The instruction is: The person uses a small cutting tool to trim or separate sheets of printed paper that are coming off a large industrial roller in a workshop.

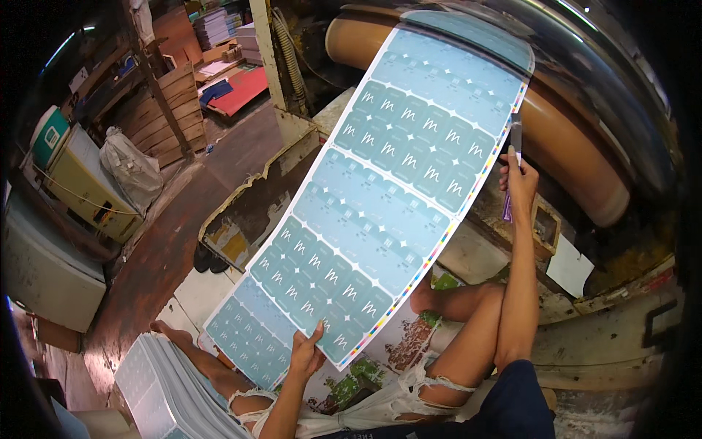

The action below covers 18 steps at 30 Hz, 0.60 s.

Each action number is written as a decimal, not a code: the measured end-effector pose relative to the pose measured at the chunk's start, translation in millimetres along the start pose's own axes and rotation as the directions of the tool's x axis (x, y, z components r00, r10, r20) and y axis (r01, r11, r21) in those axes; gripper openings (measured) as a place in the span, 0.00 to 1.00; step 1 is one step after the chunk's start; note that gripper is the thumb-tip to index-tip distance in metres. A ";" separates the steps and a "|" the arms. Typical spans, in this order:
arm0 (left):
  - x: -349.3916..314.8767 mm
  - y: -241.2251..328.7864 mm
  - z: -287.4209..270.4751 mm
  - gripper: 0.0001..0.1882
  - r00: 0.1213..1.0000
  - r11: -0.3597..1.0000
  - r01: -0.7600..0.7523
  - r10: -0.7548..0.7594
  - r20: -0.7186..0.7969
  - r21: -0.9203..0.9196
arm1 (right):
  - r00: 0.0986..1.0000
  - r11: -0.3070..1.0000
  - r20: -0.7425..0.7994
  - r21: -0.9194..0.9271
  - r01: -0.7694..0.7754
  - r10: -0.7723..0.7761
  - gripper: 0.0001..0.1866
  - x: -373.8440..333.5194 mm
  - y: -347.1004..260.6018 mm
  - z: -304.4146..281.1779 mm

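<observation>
A long printed sheet (380,197) in pale blue and teal, with rows of rounded panels and a strip of colour marks down its right edge, slopes from a large machine roller toward my lap. My left hand (307,351) pinches its near edge, thumb on top and fingers beneath. Beside the sheet's upper right edge, my right hand (519,179) is closed round a knife (516,135) with a flat grey blade pointing up toward the roller. Something purple, seemingly its handle, shows below the fingers. Under the sheet's lower left part lies another printed piece (245,340).
A thick stack of printed sheets (157,395) stands at lower left. The brown roller (585,161) crosses the upper right. A worn metal frame (241,194) sits left of the sheet. Farther left are a sack (130,168), a white cabinet (55,263) and a cooler (50,137).
</observation>
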<state>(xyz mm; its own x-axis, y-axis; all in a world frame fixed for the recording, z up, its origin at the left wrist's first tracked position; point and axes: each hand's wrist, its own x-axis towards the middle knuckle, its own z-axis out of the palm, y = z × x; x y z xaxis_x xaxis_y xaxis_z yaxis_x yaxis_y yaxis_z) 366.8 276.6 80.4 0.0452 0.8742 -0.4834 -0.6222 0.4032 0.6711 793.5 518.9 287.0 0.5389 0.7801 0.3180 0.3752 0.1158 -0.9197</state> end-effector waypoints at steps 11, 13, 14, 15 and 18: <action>-27.8 -6.2 -46.4 0.20 0.996 0.990 -0.067 0.074 -0.053 0.123 | 0.991 0.993 -0.133 0.109 0.043 -0.028 0.16 30.9 25.2 1.3; -24.4 -2.4 -44.0 0.20 0.991 0.981 -0.038 0.062 -0.120 0.192 | 0.990 0.988 -0.135 0.141 0.069 -0.050 0.16 42.1 20.1 5.4; -22.1 -2.5 -48.8 0.20 0.991 0.980 -0.047 0.070 -0.115 0.192 | 0.989 0.982 -0.133 0.168 0.087 -0.064 0.16 47.5 17.9 7.2; -20.8 -2.4 -57.2 0.20 0.990 0.980 -0.052 0.076 -0.122 0.190 | 0.988 0.980 -0.137 0.175 0.095 -0.071 0.16 53.8 17.6 8.0; -22.9 -1.4 -79.1 0.21 0.983 0.976 -0.092 0.121 -0.137 0.199 | 0.982 0.957 -0.170 0.260 0.126 -0.082 0.17 68.9 16.4 13.1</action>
<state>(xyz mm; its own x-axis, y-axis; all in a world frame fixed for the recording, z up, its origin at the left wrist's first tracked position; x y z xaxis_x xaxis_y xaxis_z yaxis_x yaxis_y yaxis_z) 304.8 234.6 46.1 -0.1382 0.8711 -0.4713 -0.4557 0.3666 0.8112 826.8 582.7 290.8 0.6266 0.6518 0.4273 0.2304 0.3689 -0.9005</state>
